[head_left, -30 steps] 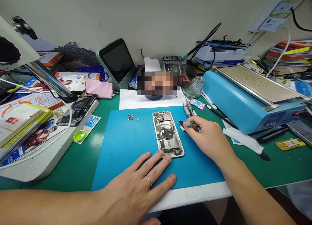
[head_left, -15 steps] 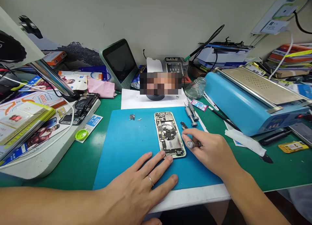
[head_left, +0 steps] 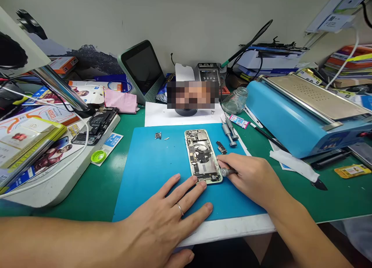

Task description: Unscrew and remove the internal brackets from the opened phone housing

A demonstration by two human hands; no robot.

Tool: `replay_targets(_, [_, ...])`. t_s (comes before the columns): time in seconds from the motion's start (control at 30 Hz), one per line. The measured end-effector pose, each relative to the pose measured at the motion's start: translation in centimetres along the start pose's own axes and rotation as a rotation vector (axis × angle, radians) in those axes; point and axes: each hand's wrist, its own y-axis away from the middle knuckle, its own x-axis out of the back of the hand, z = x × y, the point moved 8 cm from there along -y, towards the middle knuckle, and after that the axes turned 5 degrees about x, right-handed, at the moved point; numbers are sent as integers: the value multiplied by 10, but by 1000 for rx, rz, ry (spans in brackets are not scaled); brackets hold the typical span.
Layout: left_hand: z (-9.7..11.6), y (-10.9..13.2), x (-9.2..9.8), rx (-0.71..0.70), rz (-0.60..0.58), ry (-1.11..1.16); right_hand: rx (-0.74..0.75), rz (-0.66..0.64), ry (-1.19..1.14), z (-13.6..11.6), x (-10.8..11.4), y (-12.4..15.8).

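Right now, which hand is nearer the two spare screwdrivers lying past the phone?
Right. The right hand lies just below the spare screwdrivers, holding another screwdriver at the opened phone. The left hand rests flat at the phone's near end, farther off.

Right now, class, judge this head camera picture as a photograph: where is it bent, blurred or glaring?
Head view: wide-lens distortion bows the blue machine and desk edges outward. Lighting is even, shadows soft. Mild glare sits on the chrome lamp arm. A pixelated block hides something behind the opened phone. The left hand and the right hand, holding a screwdriver, look sharp.
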Motion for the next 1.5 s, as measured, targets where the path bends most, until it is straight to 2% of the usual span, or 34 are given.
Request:
replay_targets(0.43, [-2, 2, 1, 20, 53, -36, 59, 5, -23, -3, -2, 0])
replay_targets(0.8, [0, 3, -1, 37, 51, -86, 14, -44, -27, -4, -3, -3])
replay_targets(1.1, [0, 1, -3, 25, 23, -69, 59, 98, -96, -13, 13, 1])
replay_targets(1.2, [0, 1, -3, 18, 21, -57, 59, 217, -255, -14, 27, 3])
replay_targets(1.3, [0, 1, -3, 24, 12, -49, 44, 263, -395, -13, 33, 5])
replay_targets(1.37, [0, 1, -1, 28, 2, -45, 3, 295, -346, -11, 34, 6])
replay_targets(1.5, [0, 1, 0, 26, -8, -35, -77, 462, -112, -7, 44, 10])
